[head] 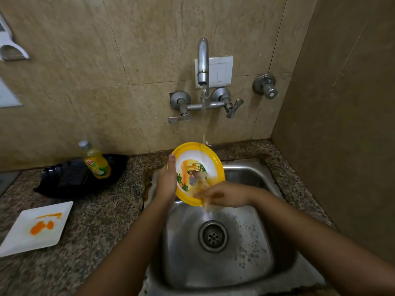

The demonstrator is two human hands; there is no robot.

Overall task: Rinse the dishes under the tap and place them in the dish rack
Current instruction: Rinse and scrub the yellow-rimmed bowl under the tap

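1. The yellow plate (205, 160) is held over the sink (245, 263), tilted up on edge with its picture face toward the person. The stream (204, 116) from the tap (203, 60) lands on its upper half.
2. The left hand (166, 180) has the grip: palm along the left rim, thumb hooked over the front edge. It should be firm but not pinching, since a wet plastic rim is likely to be slippery.
3. The right hand (224, 194) holds nothing. Its fingers lie across the lower face and look flat, though they are blurred. They should rub where the runoff looks brownish, working from the top down so the water carries the residue off the bottom edge.
4. Turning the plate by the rim would bring every part of the face under the stream. The back should then face the water as well.
5. A steep tilt with the bottom edge low in the basin sends the runoff to the drain (213, 236) and not onto the table (102, 221).
6. The plate should drip for a moment before it goes left to the black tray (70, 180) – probably the rack, though I cannot be sure – where a soap bottle (97, 162) stands.
7. A white square plate (25, 236) with orange smears waits on the table, so the job looks to be in its early stages.
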